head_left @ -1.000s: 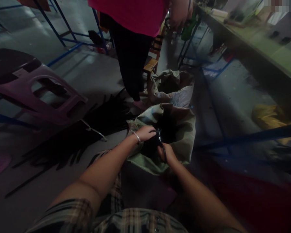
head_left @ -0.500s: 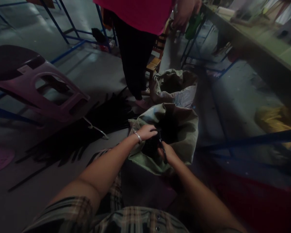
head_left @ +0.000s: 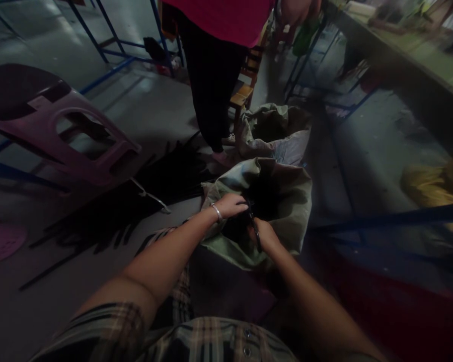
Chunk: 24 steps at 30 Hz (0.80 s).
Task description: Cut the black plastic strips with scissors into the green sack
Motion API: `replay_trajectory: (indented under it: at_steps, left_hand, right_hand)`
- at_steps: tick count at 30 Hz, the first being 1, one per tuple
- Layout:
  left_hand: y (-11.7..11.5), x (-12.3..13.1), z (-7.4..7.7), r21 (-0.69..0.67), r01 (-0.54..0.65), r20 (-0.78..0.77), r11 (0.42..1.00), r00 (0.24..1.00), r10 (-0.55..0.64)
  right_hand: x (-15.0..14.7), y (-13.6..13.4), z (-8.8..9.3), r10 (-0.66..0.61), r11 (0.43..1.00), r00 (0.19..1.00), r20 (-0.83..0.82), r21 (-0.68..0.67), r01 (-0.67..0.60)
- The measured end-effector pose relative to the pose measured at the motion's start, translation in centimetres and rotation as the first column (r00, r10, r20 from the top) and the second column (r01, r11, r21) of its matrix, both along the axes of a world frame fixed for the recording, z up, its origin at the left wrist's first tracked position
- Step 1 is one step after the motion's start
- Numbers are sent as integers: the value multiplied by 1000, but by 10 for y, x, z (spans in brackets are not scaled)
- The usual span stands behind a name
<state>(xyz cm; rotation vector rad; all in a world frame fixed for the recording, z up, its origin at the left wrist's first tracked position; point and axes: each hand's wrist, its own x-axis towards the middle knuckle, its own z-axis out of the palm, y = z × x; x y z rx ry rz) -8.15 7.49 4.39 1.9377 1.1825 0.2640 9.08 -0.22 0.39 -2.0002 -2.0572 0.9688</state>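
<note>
My right hand [head_left: 266, 236] is closed on black-handled scissors [head_left: 256, 235], whose blades point up toward my left hand. My left hand [head_left: 231, 205], with a bracelet at the wrist, has its fingers closed on a thin black piece right by the blades; its kind is too dark to make out. Both hands are over the mouth of an open woven sack [head_left: 296, 201] with dark contents. On the floor to the left lies a bundle of long black strips [head_left: 166, 176], with a pale tie [head_left: 150, 196] across it.
Behind the sack stands a second open sack [head_left: 292, 148]. A person in a pink top [head_left: 226, 17] stands beyond it, near a wooden chair [head_left: 242, 94]. A pink stool [head_left: 98, 123] is on the left, a long table [head_left: 403, 55] on the right, a blue bar [head_left: 392, 218] nearer.
The scissors look more closed and upright now than before, close to my left fingers. The whole view has shifted slightly; both hands stay over the sack.
</note>
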Motion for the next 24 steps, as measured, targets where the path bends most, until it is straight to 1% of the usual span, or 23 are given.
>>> replay_trajectory:
  at_steps: [2, 5, 9, 15, 19, 24]
  left_hand:
    - [2, -2, -2, 1, -16, 13, 1000, 1000, 16]
    - [4, -6, -5, 9, -37, 35, 999, 999, 37]
    - [7, -10, -9, 11, -48, 67, 999, 997, 47]
    - [10, -13, -13, 90, -30, 75, 995, 997, 24]
    - [11, -15, -12, 70, -18, 47, 997, 999, 14]
    - [11, -17, -10, 36, -31, 57, 999, 998, 29]
  right_hand:
    - [-1, -1, -2, -29, 999, 999, -30, 18, 30]
    - [-2, -3, -2, -78, 996, 990, -119, 32, 82]
    - [-2, -5, -1, -127, 990, 969, -210, 27, 136]
    - [-4, -6, -4, -172, 985, 950, -259, -10, 175]
    - [-5, -7, -8, -170, 985, 953, -249, -10, 173]
    - [-5, -8, -14, -234, 972, 921, -311, -97, 214]
